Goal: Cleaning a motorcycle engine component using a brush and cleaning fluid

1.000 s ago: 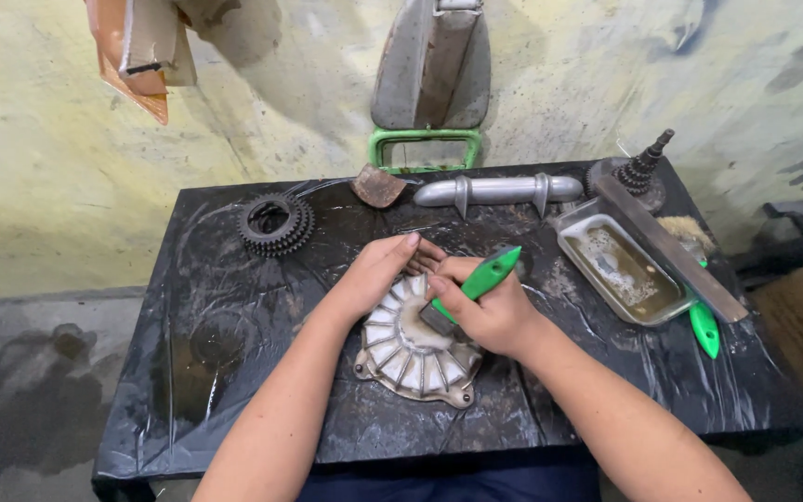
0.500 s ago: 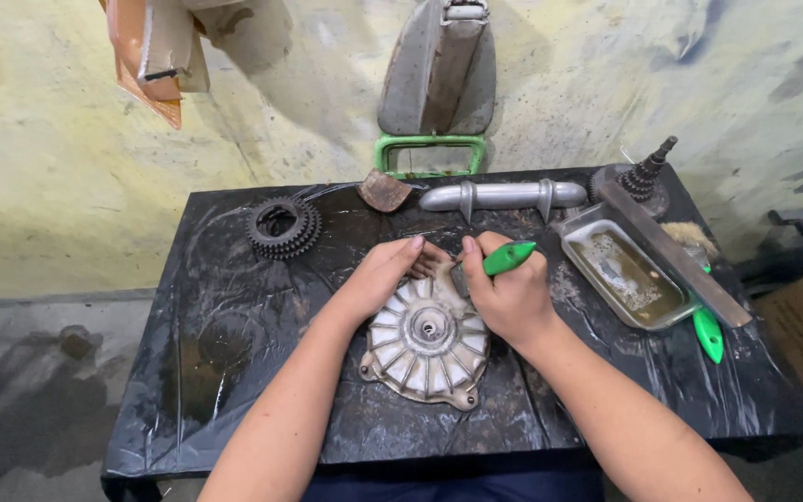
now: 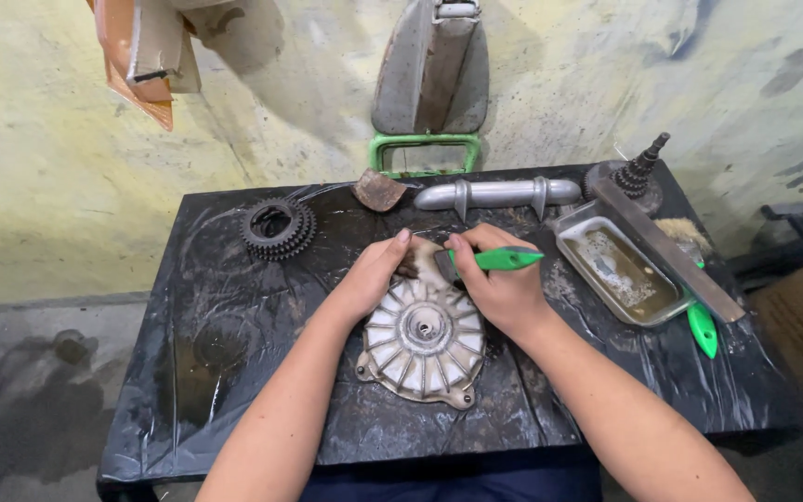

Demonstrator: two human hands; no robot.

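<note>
A small table wrapped in greasy black plastic sheet stands against a stained yellowish wall, and everything sits on it. Nearest, at the middle, lies one round finned metal cover, pale grey, ribs radiating from a central hub. The left hand rests on its far left edge, fingers loosely curled and pressed against the rim, holding nothing else. The right hand is closed around the one green-handled brush, its bristle end touching the far edge of the cover just beside the left fingertips.

To the right lies one shallow rectangular metal tray holding murky liquid, with one long flat metal bar laid diagonally across its right side. A second green-handled brush lies partly under that bar, handle toward the near right.

Farther back, at the left, sits one dark gear cluster. Along the far edge lie one rusty flat piece, one grey metal tube with two flanges, and one stepped gear shaft at the far right corner. Beyond the table, a grey body panel leans against the wall above one green frame.
</note>
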